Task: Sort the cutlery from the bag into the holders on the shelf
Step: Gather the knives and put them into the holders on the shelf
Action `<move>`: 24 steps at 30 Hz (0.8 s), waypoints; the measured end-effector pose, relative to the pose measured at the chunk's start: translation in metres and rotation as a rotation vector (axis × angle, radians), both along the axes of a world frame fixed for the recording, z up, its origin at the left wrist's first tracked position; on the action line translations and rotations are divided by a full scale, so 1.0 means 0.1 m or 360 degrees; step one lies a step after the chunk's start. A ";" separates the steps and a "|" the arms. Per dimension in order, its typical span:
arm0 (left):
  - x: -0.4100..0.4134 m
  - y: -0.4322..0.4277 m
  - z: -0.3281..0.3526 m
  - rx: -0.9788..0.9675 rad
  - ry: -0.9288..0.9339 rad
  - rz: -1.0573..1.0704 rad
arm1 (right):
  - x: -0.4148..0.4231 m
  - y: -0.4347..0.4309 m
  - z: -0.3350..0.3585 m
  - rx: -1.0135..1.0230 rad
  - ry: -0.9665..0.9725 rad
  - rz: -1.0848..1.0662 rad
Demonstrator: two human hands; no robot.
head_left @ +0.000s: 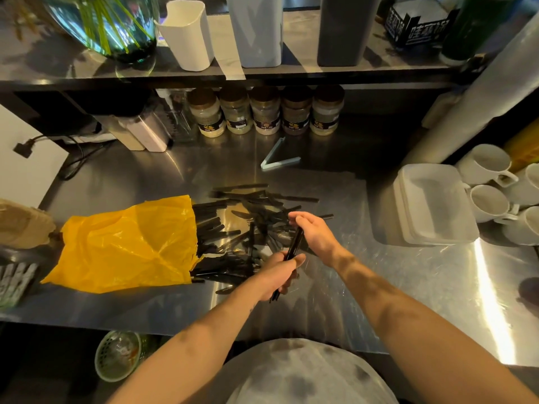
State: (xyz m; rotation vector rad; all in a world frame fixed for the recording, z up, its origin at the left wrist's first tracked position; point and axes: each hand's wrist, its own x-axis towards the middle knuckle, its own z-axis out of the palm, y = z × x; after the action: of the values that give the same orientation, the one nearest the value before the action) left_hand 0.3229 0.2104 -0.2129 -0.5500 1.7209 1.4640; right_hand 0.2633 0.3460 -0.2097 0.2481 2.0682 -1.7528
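Black cutlery bundle (293, 249): L fingers' (298, 259) grip, R fingers' (295, 217) pinch atop; open counter (408, 287) rightward.

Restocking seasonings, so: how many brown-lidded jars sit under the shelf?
5, side by side at the back of the counter under the shelf: leftmost jar, second jar, middle jar, fourth jar, rightmost jar. Others may hide behind them.
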 end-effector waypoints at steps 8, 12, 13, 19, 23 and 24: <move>0.02 -0.29 -0.21 0.0237 -0.0095 0.0550 | 0.04 0.16 -0.28 0.0393 -0.0153 -0.0113; -0.04 -0.41 -0.30 0.0190 -0.0084 0.0758 | 0.02 0.27 -0.44 0.0827 -0.0017 0.0260; -0.05 -0.43 -0.31 0.0164 -0.0063 0.0782 | -0.01 0.28 -0.48 0.1003 0.0059 0.0399; -0.11 -0.46 -0.30 0.0180 0.0021 0.0880 | -0.18 0.26 -0.63 0.1517 0.0302 0.0889; -0.13 -0.47 -0.32 0.0152 0.0018 0.0883 | -0.20 0.24 -0.71 0.1643 0.0305 0.0968; -0.13 -0.47 -0.32 0.0156 0.0007 0.0887 | -0.17 0.24 -0.72 0.1686 0.0332 0.0962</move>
State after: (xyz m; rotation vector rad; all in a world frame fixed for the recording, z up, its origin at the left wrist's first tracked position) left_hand 0.3099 0.1634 -0.2449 -1.0303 1.5545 1.9175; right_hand 0.2464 0.3697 -0.2817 -0.2647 2.6497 -0.2582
